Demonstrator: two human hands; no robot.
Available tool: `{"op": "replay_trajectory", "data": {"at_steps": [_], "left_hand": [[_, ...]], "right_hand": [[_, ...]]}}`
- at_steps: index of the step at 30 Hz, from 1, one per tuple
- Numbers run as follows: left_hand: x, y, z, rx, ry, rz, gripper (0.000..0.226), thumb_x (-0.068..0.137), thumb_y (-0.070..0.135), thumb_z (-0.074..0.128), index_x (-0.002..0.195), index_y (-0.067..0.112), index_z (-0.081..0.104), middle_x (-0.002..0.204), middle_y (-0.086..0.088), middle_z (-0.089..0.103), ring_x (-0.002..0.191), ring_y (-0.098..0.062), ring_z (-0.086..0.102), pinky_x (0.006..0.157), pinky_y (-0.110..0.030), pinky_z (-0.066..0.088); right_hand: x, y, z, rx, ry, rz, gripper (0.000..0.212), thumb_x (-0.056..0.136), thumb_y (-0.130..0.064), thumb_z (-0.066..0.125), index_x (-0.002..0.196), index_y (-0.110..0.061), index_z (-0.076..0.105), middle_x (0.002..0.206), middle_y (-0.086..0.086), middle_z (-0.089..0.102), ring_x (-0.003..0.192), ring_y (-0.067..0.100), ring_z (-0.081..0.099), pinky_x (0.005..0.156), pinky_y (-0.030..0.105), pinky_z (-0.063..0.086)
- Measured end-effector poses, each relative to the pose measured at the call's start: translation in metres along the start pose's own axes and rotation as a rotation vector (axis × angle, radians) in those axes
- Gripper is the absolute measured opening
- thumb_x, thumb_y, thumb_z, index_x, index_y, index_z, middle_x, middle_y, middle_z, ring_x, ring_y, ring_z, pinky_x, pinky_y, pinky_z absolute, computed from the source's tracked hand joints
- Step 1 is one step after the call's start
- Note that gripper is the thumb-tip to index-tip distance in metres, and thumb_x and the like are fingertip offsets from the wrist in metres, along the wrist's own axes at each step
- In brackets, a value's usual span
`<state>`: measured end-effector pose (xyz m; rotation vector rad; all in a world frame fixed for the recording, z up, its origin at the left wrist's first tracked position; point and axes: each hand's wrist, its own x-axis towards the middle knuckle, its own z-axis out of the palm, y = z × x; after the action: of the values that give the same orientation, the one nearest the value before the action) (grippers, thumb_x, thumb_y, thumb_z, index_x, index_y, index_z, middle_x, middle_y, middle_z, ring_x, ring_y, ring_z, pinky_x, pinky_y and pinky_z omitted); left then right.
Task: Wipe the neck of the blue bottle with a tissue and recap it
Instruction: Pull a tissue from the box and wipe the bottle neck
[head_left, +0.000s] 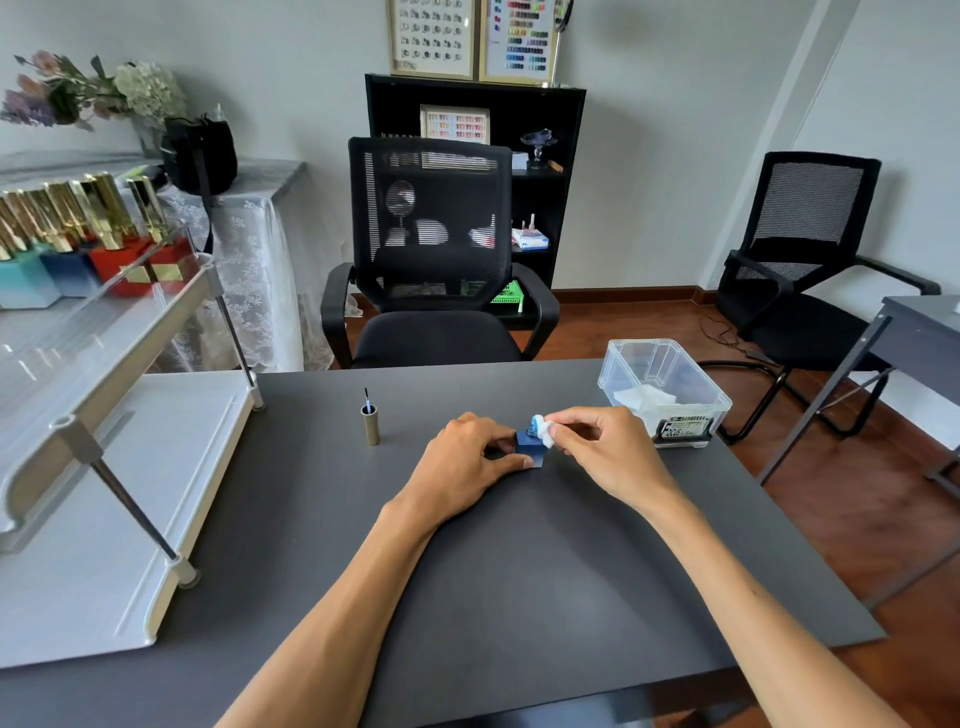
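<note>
A small square blue bottle (530, 448) stands uncapped on the dark grey table (519, 571). My left hand (462, 467) grips its base with thumb and fingers. My right hand (597, 447) pinches a white tissue (544, 429), stained blue, against the bottle's neck; the neck is mostly hidden by the tissue. The gold cap (370, 425) stands upside down to the left, about a hand's width from my left hand, with its brush pointing up.
A clear plastic box (665, 389) with white tissues sits at the table's back right, close to my right hand. A white two-tier rack (104, 467) with gold-capped bottles fills the left side. A black mesh chair (436, 260) stands behind the table.
</note>
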<state>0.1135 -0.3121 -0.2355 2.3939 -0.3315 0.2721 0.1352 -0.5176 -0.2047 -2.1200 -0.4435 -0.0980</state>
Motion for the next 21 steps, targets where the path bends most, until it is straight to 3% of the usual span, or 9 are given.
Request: {"op": "replay_trajectory", "data": {"at_steps": [4, 11, 17, 21], "left_hand": [[0.0001, 0.0008, 0.0006, 0.017, 0.003, -0.013, 0.023, 0.087, 0.052, 0.067, 0.089, 0.029, 0.069, 0.086, 0.011, 0.065, 0.088, -0.009, 0.055, 0.078, -0.041, 0.053], [0.0001, 0.0018, 0.0024, 0.012, 0.016, -0.021, 0.027, 0.087, 0.052, 0.067, 0.093, 0.027, 0.07, 0.087, 0.01, 0.067, 0.088, -0.01, 0.056, 0.078, -0.043, 0.053], [-0.001, 0.0022, 0.002, 0.001, 0.025, -0.035, 0.028, 0.087, 0.052, 0.066, 0.085, 0.025, 0.068, 0.082, 0.01, 0.064, 0.085, -0.01, 0.055, 0.077, -0.042, 0.052], [-0.0003, 0.0027, 0.0019, 0.032, 0.029, -0.004, 0.028, 0.088, 0.051, 0.066, 0.087, 0.023, 0.068, 0.083, 0.008, 0.065, 0.084, -0.011, 0.055, 0.075, -0.039, 0.052]], "right_hand": [[0.0047, -0.004, 0.0039, -0.11, 0.022, -0.041, 0.014, 0.092, -0.023, 0.067, 0.096, -0.027, 0.08, 0.085, -0.025, 0.073, 0.085, -0.012, 0.064, 0.07, 0.002, 0.043], [-0.0013, 0.0056, 0.0013, -0.083, 0.025, -0.03, 0.011, 0.087, -0.03, 0.076, 0.096, -0.027, 0.081, 0.081, -0.023, 0.075, 0.078, -0.001, 0.07, 0.074, 0.02, 0.054], [0.0058, 0.0029, 0.0061, -0.046, 0.057, -0.013, 0.009, 0.089, -0.019, 0.074, 0.093, -0.023, 0.081, 0.068, -0.028, 0.07, 0.064, -0.008, 0.064, 0.063, 0.005, 0.043], [0.0066, -0.0013, 0.0068, -0.093, 0.051, -0.007, 0.014, 0.093, -0.019, 0.068, 0.099, -0.023, 0.08, 0.075, -0.026, 0.069, 0.067, -0.011, 0.063, 0.065, 0.004, 0.042]]}}
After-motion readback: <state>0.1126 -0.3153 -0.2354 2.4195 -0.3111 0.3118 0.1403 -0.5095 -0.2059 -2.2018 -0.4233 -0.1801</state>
